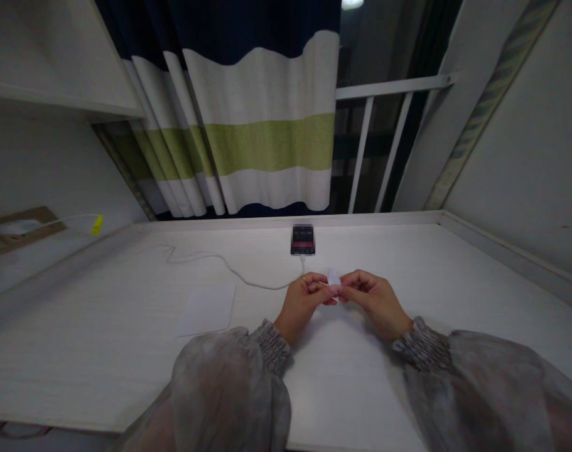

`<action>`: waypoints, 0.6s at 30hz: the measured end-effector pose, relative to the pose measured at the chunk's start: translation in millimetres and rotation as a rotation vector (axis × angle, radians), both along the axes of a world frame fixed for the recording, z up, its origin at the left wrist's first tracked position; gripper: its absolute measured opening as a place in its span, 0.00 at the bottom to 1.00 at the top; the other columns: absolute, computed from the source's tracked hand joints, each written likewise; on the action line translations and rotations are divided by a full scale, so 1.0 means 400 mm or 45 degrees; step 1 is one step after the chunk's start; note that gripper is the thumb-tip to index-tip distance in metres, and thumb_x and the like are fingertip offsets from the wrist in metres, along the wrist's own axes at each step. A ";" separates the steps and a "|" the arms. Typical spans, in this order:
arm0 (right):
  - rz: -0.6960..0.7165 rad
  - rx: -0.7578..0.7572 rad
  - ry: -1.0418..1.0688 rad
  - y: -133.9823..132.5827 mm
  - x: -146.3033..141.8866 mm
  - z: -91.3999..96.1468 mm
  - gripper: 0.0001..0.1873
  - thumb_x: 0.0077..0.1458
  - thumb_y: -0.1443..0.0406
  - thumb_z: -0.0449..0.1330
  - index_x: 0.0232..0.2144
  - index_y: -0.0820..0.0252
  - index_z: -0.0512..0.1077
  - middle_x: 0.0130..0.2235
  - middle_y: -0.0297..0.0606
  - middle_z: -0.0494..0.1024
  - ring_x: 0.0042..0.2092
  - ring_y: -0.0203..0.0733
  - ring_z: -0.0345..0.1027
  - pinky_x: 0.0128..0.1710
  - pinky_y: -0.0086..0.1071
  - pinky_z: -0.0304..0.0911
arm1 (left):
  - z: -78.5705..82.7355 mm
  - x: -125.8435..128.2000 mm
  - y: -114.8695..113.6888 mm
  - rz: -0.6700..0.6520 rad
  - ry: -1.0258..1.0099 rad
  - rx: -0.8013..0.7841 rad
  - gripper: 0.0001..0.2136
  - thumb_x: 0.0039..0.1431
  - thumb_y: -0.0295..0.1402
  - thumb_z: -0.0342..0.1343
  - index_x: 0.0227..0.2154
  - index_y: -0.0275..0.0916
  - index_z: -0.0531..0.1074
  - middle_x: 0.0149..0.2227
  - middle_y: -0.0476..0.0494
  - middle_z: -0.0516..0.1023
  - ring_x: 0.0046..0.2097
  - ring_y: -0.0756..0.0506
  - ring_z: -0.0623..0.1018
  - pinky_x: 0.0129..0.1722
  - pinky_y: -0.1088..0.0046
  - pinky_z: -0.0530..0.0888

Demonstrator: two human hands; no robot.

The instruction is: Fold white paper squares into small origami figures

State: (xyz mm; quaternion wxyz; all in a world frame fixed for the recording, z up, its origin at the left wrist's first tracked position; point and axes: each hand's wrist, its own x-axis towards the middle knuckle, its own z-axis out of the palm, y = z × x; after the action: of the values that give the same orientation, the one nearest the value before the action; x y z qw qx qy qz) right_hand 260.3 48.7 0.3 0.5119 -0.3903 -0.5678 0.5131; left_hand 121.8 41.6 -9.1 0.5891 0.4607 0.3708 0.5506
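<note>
Both my hands meet over the middle of the white desk [408, 263]. My left hand [303, 302] and my right hand [373, 299] pinch a small folded piece of white paper [333, 279] between their fingertips, just above the desk top. The fingers of both hands are closed on it. A ring shows on a finger of my left hand. Loose grey sleeves cover both my forearms. To the left of my hands a flat white sheet of paper [207, 309] lies on the desk.
A phone [302, 239] lies beyond my hands, plugged into a white cable [205, 256] that runs left to a wall socket [17, 227]. A striped curtain [262, 144] and a white window rail [389, 88] stand behind the desk. A shelf [54, 94] hangs at upper left.
</note>
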 end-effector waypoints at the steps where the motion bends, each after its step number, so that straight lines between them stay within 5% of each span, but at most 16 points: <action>1: 0.006 0.003 -0.007 0.000 0.000 0.000 0.13 0.35 0.60 0.66 0.18 0.61 0.67 0.20 0.31 0.72 0.22 0.32 0.64 0.23 0.28 0.59 | -0.001 0.000 0.001 -0.004 -0.003 0.001 0.14 0.38 0.33 0.64 0.28 0.33 0.69 0.22 0.47 0.76 0.24 0.50 0.74 0.26 0.75 0.69; 18: 0.086 -0.137 0.232 0.005 -0.003 -0.004 0.14 0.32 0.67 0.67 0.23 0.61 0.65 0.20 0.27 0.71 0.21 0.30 0.65 0.22 0.26 0.59 | 0.002 -0.002 -0.004 -0.076 0.010 0.019 0.12 0.39 0.35 0.63 0.19 0.34 0.66 0.20 0.47 0.75 0.22 0.52 0.72 0.24 0.77 0.67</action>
State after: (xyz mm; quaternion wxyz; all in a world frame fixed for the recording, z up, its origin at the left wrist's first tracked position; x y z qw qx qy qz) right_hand 258.9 50.7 -1.2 0.5220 -0.3495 -0.5035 0.5931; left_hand 120.9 39.9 -8.2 0.6002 0.4783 0.3551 0.5338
